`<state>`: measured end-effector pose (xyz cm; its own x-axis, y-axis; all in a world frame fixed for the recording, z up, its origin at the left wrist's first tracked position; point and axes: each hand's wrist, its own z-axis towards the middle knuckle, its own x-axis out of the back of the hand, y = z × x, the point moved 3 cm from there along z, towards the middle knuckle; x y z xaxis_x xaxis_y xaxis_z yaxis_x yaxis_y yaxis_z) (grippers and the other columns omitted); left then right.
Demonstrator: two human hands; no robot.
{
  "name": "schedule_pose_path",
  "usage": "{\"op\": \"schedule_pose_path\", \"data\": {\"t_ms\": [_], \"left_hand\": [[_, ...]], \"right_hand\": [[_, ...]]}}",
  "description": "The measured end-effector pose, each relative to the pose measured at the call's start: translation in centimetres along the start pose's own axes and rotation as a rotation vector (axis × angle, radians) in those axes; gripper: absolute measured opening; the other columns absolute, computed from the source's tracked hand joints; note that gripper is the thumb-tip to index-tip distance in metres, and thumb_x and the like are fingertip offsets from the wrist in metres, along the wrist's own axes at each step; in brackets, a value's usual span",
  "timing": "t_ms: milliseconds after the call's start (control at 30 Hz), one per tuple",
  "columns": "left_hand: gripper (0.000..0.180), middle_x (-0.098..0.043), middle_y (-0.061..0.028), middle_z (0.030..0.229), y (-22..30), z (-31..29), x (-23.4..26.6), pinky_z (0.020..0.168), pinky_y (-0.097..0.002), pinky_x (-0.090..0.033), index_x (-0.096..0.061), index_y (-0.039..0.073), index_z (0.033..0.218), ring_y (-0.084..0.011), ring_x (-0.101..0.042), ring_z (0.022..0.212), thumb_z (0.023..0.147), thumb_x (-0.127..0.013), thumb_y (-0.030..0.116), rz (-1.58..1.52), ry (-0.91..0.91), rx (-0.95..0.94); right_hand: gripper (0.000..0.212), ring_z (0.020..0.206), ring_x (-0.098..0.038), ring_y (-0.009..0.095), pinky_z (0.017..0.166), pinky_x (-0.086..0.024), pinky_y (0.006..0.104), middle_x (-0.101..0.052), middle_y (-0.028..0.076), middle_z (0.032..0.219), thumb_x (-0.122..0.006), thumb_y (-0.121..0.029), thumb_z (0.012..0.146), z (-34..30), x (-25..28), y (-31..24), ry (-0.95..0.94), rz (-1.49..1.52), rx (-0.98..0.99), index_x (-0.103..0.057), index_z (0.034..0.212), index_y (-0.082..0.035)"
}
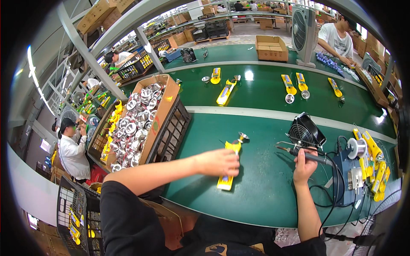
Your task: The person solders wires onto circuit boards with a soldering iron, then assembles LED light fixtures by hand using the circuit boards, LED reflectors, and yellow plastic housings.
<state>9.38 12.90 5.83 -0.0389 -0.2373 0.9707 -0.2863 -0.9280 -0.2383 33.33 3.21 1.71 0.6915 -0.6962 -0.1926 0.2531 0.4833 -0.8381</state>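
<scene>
My left hand point(218, 163) reaches across the green bench and is closed over the middle of a yellow flashlight housing point(225, 183). The fingers hide part of that housing. A silver reflector cup point(244, 136) lies against its far end. In my right hand point(304, 167) is a soldering iron point(314, 157), its tip pointing left, apart from the housing. The tip is just in front of a small black fan point(305, 132) with a wire guard. A solder wire spool point(357, 148) stands beside the blue-grey soldering station point(348, 170), right of the iron.
A cardboard box point(164, 100) full of silver reflectors stands at the left in a black crate point(177, 128). Several yellow housings point(378, 177) are piled at the right. More housings point(226, 92) lie on the green belt point(260, 94) beyond. Cables point(337, 187) loop near my right forearm. Co-workers sit farther off.
</scene>
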Motion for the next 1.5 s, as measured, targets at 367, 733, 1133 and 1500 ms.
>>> {"op": "schedule_pose_path", "data": {"t_ms": [367, 733, 1133, 1500], "left_hand": [[0.041, -0.043, -0.0118, 0.112, 9.6, -1.7, 1.6, 0.088, -0.0386, -0.036, -0.042, 0.007, 0.11, -0.0258, -0.045, 0.1, 0.071, -0.055, 0.01, -0.318, 0.488, 1.006], [0.033, -0.052, -0.0096, 0.097, 11.9, -2.2, -0.4, 0.075, -0.0347, -0.04, -0.054, 0.004, 0.093, -0.028, -0.049, 0.088, 0.063, -0.064, 0.012, -0.606, 0.724, 1.497], [0.016, -0.059, -0.0082, 0.089, 13.4, -5.6, 0.1, 0.077, -0.0323, -0.041, -0.06, 0.003, 0.086, -0.0242, -0.052, 0.087, 0.07, -0.056, 0.004, -0.588, 0.798, 1.371], [0.007, -0.06, -0.0035, 0.071, 12.3, -5.2, -1.9, 0.061, -0.0302, -0.041, -0.061, 0.008, 0.075, -0.019, -0.055, 0.067, 0.067, -0.061, 0.009, -0.597, 0.943, 1.367]], "right_hand": [[0.011, 0.043, -0.04, 0.003, 0.036, -0.028, 0.0142, -0.045, 0.001, 0.058, -0.051, -0.012, 0.08, 0.0, -0.2, -1.2, 0.0, 0.057, -0.017, -0.044, 0.081, -0.003], [0.013, 0.039, -0.036, 0.003, 0.034, -0.025, 0.0149, -0.045, 0.001, 0.051, -0.051, -0.013, 0.08, -0.3, -0.8, -2.1, 0.025, 0.039, -0.014, -0.043, 0.08, -0.003], [0.011, 0.033, -0.031, 0.004, 0.03, -0.022, 0.0161, -0.041, 0.002, 0.047, -0.049, -0.009, 0.08, -0.1, -1.3, -3.1, 0.029, 0.184, -0.044, -0.039, 0.075, -0.004], [0.01, 0.035, -0.033, 0.004, 0.03, -0.024, 0.0156, -0.04, 0.002, 0.05, -0.045, -0.012, 0.081, -0.7, -1.0, -3.6, -0.024, 0.249, -0.043, -0.04, 0.08, -0.003]]}}
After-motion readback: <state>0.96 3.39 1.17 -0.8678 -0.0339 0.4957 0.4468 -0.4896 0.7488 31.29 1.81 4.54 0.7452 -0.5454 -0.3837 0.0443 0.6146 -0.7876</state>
